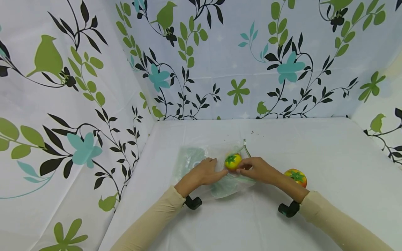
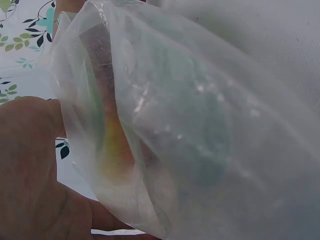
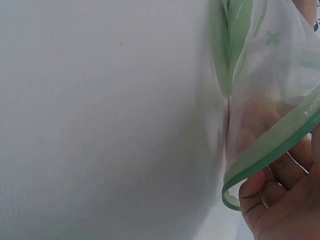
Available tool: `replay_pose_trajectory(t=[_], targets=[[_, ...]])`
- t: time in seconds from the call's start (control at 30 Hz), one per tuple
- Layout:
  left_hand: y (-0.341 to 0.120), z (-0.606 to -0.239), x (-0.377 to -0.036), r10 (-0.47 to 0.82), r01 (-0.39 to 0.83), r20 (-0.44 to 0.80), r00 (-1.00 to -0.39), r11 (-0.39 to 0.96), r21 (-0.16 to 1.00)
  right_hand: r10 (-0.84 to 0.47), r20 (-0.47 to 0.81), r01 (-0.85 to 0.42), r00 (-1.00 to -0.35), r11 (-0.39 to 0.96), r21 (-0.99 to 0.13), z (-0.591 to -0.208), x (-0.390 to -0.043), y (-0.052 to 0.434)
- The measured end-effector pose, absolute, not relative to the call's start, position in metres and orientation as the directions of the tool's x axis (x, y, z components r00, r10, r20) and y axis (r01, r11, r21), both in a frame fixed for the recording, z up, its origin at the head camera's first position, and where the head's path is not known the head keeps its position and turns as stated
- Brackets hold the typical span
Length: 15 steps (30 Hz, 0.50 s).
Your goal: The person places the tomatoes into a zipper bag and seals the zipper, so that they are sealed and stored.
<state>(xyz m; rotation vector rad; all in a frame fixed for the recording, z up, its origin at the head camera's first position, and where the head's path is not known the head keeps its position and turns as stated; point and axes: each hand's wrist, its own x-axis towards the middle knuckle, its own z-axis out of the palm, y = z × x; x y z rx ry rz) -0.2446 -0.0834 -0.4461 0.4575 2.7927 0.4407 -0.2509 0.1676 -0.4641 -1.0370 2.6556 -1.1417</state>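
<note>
Clear plastic, tinted green along its zip strip, makes up the bag [image 1: 207,167] lying on the white tablecloth [image 1: 314,146] in the head view. The left hand [image 1: 204,172] lies on the bag with its fingers fairly flat, fingertips just beside a yellow toy tomato [image 1: 233,161] at the bag's mouth. The right hand [image 1: 257,170] meets that tomato from the other side, fingertips curled at it and the bag's edge. A second tomato [image 1: 296,176], orange-red, sits on the cloth just behind the right forearm, apart from the bag. Patterned curtains [image 1: 78,87] with birds and leaves wall in the table on three sides.

From the left wrist, crumpled bag film [image 2: 200,130] fills nearly everything; a yellow-orange blur behind it is probably the tomato, and the palm [image 2: 30,175] sits at the lower left.

From the right wrist, the green zip strip [image 3: 270,155] curves over the fingers [image 3: 280,195], which curl beneath the bag's rim.
</note>
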Motion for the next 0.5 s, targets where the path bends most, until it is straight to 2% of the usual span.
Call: replay_pose_trajectory(t=[0.3,0.5], targets=[[-0.0845,-0.4466,-0.2427,0.355,0.271,-0.198,-0.914,0.895,0.353,-0.669,0.216,-0.606,-0.711,0.428,-0.671,-0.4662,-0.2511,0.1632],[-0.0846,-0.4472,-0.2419,0.365,0.281,-0.199,-0.909,0.892,0.354,-0.67,0.223,-0.616,-0.708,0.431,-0.66,-0.4668,-0.2517,0.1608]])
